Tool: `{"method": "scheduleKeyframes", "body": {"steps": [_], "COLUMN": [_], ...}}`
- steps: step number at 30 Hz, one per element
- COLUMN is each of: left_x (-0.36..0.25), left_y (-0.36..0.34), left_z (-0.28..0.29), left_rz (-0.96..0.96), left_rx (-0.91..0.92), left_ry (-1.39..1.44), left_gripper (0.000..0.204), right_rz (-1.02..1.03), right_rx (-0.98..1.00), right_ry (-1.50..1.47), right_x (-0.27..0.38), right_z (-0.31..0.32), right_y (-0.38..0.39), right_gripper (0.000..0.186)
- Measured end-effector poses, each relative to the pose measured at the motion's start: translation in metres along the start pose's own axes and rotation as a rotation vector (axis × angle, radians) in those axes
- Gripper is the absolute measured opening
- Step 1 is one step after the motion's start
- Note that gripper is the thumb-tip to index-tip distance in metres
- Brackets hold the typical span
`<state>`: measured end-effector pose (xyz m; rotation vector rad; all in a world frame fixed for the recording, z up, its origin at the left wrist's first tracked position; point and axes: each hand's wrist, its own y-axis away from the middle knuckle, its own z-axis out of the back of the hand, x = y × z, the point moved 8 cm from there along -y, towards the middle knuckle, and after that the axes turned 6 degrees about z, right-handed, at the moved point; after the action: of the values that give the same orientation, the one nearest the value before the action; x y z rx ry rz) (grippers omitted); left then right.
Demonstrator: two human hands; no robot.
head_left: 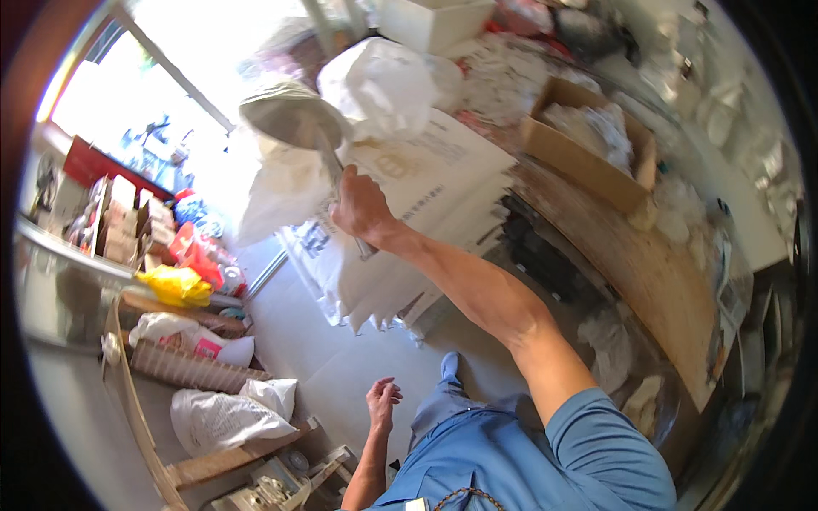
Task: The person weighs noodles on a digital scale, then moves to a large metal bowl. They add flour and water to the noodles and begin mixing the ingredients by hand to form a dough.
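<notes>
Snugly, the right hand (364, 205) grips the long-handled scoop (292, 119).

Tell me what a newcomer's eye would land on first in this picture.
Probably the large round-headed, scoop-like tool, held by its handle in the person's right grip beside the stack of white printed sacks around the upper middle. After that, perhaps the bright yellow bag at the left, and the open cardboard box at the upper right.
</notes>
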<state>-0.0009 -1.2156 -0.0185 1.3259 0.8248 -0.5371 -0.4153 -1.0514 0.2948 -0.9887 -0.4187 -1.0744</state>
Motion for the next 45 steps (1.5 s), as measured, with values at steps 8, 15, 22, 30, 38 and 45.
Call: {"method": "scheduleKeyframes", "body": {"steps": [8, 15, 22, 30, 38, 45], "left_x": [-0.319, -0.447, -0.357, -0.216, -0.06, 0.217], "left_y": [-0.189, -0.217, -0.112, -0.024, 0.129, 0.394], "left_z": [-0.006, -0.319, -0.534, -0.537, -0.664, -0.949], "left_rz": [-0.341, -0.888, -1.027, -1.122, -0.957, -1.258], "left_rx": [0.443, 0.198, 0.355, 0.326, 0.888, 1.635], "left_ry": [0.137, -0.515, -0.661, -0.836, -0.916, -0.956], "left_gripper": [0.052, 0.052, 0.053, 0.055, 0.057, 0.03], "right_rz": [-0.041, -0.549, -0.585, -0.554, -0.867, -1.645], "right_rx": [-0.136, -0.501, -1.242, -1.404, -0.95, -2.069], "right_ry": [-0.565, -0.739, -1.047, -1.189, -0.501, -0.214], "right_x": [-0.032, -0.116, -0.277, -0.433, -0.351, -0.243], "right_z": [0.169, 0.294, 0.401, 0.531, 0.409, 0.271], "right_y": [0.205, 0.413, 0.572, 0.682, 0.955, 1.354], "right_gripper": [0.042, 0.06, 0.026, 0.022, 0.039, 0.027]}}
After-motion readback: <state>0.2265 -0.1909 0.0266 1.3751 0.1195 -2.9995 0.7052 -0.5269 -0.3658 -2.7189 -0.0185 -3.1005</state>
